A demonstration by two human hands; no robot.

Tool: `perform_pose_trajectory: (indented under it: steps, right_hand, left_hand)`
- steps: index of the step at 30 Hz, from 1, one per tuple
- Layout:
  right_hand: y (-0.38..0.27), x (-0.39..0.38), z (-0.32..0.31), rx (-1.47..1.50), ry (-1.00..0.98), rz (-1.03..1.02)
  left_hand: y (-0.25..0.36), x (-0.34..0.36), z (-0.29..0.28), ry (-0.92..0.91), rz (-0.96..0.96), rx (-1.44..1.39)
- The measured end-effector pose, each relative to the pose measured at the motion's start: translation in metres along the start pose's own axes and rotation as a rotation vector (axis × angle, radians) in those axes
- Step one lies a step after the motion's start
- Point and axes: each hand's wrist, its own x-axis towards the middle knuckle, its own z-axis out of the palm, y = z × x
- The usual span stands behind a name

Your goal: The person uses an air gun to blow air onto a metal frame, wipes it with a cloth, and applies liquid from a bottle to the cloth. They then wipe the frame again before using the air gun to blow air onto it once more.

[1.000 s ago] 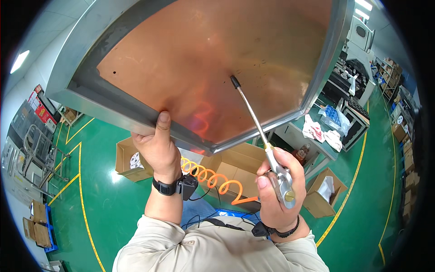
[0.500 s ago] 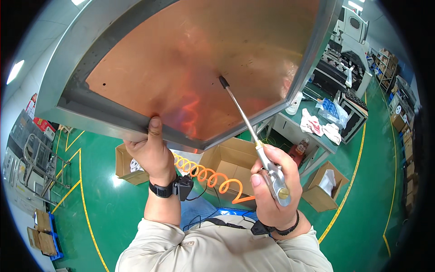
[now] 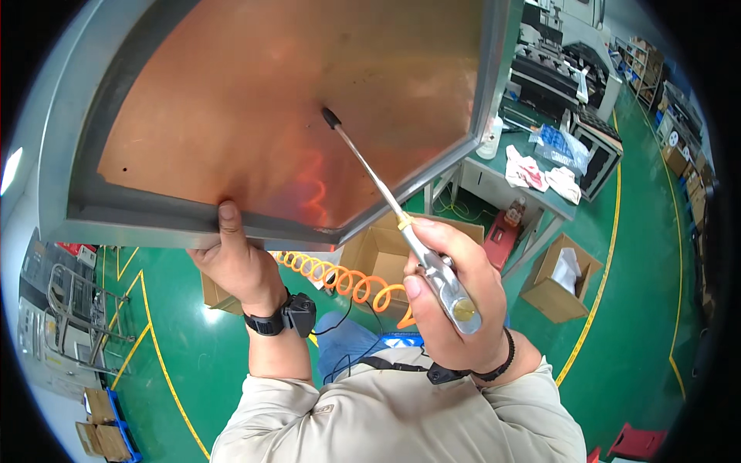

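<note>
A large framed stencil screen (image 3: 255,100), with a coppery reflective sheet inside a grey metal frame (image 3: 154,224), is tilted up in front of me. My left hand (image 3: 239,258) grips the frame's lower edge, thumb over the front. In my right hand (image 3: 463,301) is a silver air blow gun (image 3: 440,270) with a long thin nozzle and a black tip. The tip points at the middle of the sheet; whether it touches cannot be told. An orange coiled air hose (image 3: 347,282) runs behind my right hand.
Below the frame stands an open cardboard box (image 3: 378,251). To the right, a workbench (image 3: 494,158) carries cloths (image 3: 525,167), a white bottle and a blue bagged item. Another open box (image 3: 559,278) sits on the green floor, beside a red case (image 3: 503,238). Metal carts (image 3: 81,324) stand left.
The framed screen has shifted left in view, my left hand with it. My right hand and the blow gun have also moved left, the nozzle tip now slightly higher in view.
</note>
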Motion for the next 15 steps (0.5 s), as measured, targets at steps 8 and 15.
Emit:
perform_pose_trajectory:
  steps: [8, 15]
  right_hand:
    - [0.0036, 0.0018, -0.005, -0.023, 0.002, -0.006]
    - [0.0036, 0.0049, -0.0054, 0.03, -0.011, 0.006]
  left_hand:
    - [0.0043, 0.0008, -0.0063, -0.06, -0.046, -0.052]
    - [0.0055, -0.0019, -0.0017, -0.045, -0.09, -0.116]
